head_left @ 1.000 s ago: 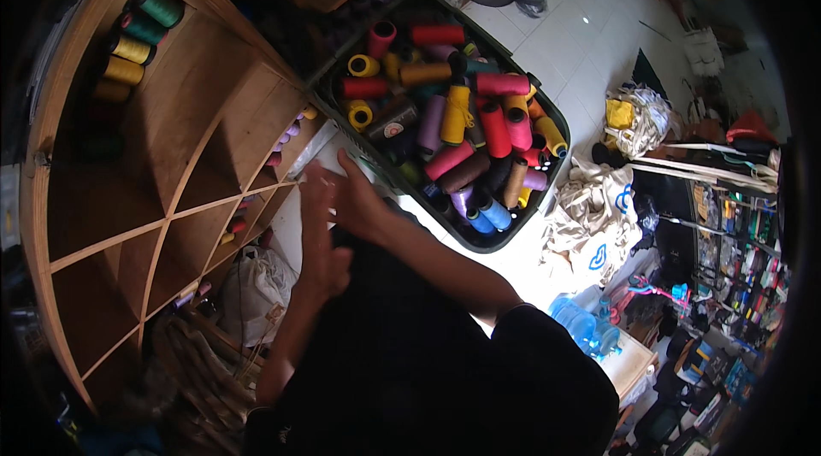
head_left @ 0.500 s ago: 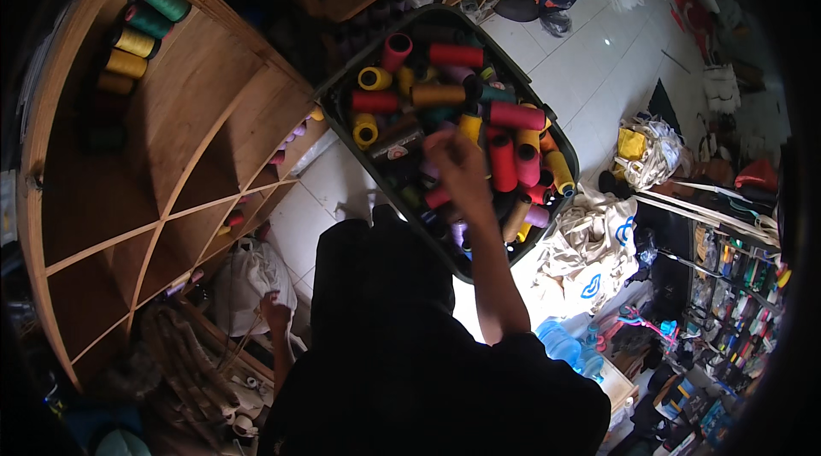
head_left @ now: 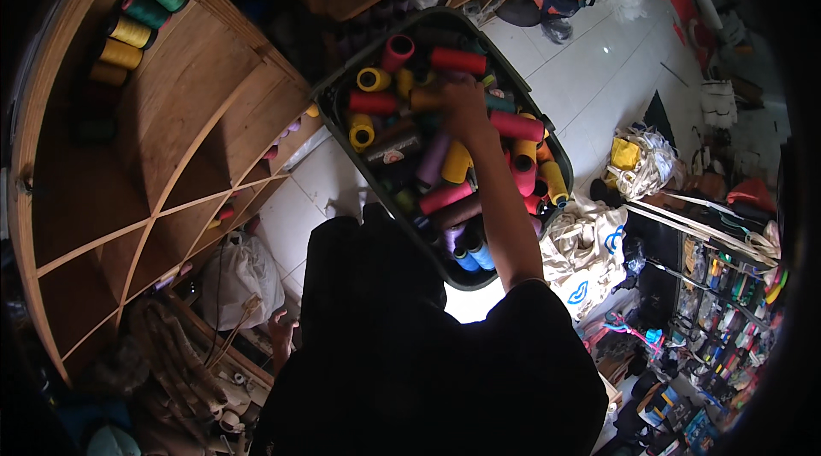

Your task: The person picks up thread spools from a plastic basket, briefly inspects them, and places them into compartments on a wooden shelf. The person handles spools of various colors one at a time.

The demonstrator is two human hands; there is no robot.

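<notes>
A dark rectangular bin [head_left: 511,71] is heaped with thread spools of many colours. My right hand [head_left: 464,105] reaches down among them, touching or just over a golden-brown thread spool [head_left: 423,99]. Its fingers are blurred and partly hidden, so any grip is unclear. Close to that wrist lie a yellow spool [head_left: 457,163] and a red spool [head_left: 516,124]. A dark brown spool with a label [head_left: 393,150] rests to the left. My left hand [head_left: 280,328] hangs low at my left side, fingers apart and holding nothing, near a white sack [head_left: 244,285].
To the left stands a wooden shelf [head_left: 162,212] of compartments, with green and yellow spools [head_left: 128,33] in its upper one. Printed cream cloth bags [head_left: 581,255] lie right of the bin. Tiled floor [head_left: 590,58] shows beyond it. Cluttered goods [head_left: 727,328] fill the far right.
My right hand has moved farther into the bin, up toward the golden-brown spool. The spools near the bin's middle and front lie differently, with blue ones now showing. My left hand has dropped slightly.
</notes>
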